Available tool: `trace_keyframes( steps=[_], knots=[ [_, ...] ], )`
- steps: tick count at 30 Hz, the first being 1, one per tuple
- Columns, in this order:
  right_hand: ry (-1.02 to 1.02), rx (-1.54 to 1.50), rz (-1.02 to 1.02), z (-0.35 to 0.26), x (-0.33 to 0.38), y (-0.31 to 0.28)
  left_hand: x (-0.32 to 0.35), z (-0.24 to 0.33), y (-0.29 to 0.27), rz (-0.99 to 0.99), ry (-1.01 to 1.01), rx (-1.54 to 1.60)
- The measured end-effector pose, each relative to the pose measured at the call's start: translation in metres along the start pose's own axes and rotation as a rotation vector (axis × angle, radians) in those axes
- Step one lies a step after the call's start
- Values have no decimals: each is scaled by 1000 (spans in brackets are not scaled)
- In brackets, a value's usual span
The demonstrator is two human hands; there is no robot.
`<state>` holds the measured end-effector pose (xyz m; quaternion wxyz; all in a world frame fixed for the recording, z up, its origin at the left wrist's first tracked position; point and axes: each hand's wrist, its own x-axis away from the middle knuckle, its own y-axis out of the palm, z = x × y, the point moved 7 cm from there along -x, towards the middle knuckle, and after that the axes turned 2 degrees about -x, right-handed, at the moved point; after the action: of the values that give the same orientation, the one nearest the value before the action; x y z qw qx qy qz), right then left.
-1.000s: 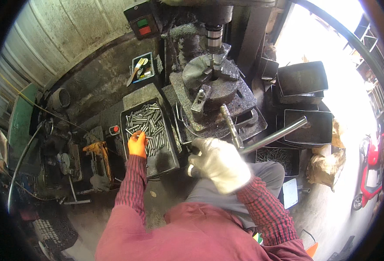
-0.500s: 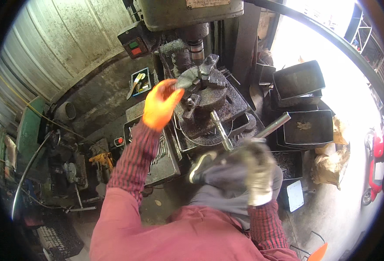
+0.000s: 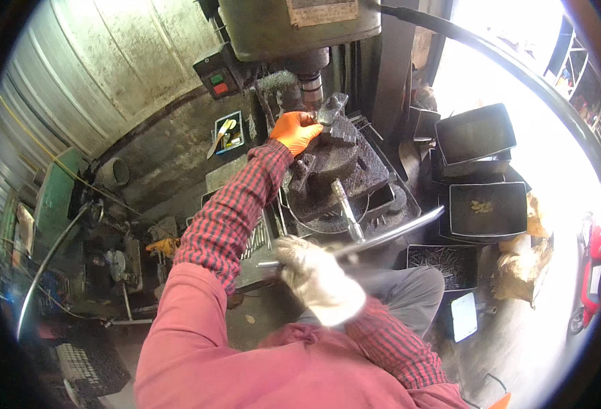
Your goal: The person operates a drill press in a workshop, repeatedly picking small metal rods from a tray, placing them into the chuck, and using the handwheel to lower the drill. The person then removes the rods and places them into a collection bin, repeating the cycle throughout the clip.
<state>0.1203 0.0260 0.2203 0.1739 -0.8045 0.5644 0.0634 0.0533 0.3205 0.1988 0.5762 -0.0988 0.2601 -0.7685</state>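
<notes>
My left hand (image 3: 295, 131), in an orange glove, reaches up to the top of the dark round chuck (image 3: 334, 163) on the drill press table, just under the spindle (image 3: 312, 85). Its fingers curl at the chuck jaws; what they pinch is hidden. My right hand (image 3: 317, 279), in a white glove, grips the near end of a long metal bar (image 3: 399, 228) that slants up to the right. A shorter steel handle (image 3: 347, 208) sticks out of the chuck toward me.
A tray of metal pins (image 3: 258, 240) lies left of the chuck, partly under my sleeve. Black bins (image 3: 474, 133) (image 3: 488, 208) and a tray of small parts (image 3: 443, 262) stand at the right. A switch box (image 3: 217, 80) and a blue tool box (image 3: 227, 133) sit behind.
My left hand rose from the pin tray to the chuck under the spindle. My right hand stayed on the long bar, shifting slightly.
</notes>
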Motion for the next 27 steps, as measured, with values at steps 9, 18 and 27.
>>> trace_keyframes(
  steps=[9,18,27],
  knots=[
    [176,793,232,117,149,-135,-5,-14,2,15,26,183],
    [423,472,582,79,244,-148,22,-27,-48,179,-7,545],
    [496,291,670,104,268,-149,201,-50,-70,428,-85,1434]
  ],
)
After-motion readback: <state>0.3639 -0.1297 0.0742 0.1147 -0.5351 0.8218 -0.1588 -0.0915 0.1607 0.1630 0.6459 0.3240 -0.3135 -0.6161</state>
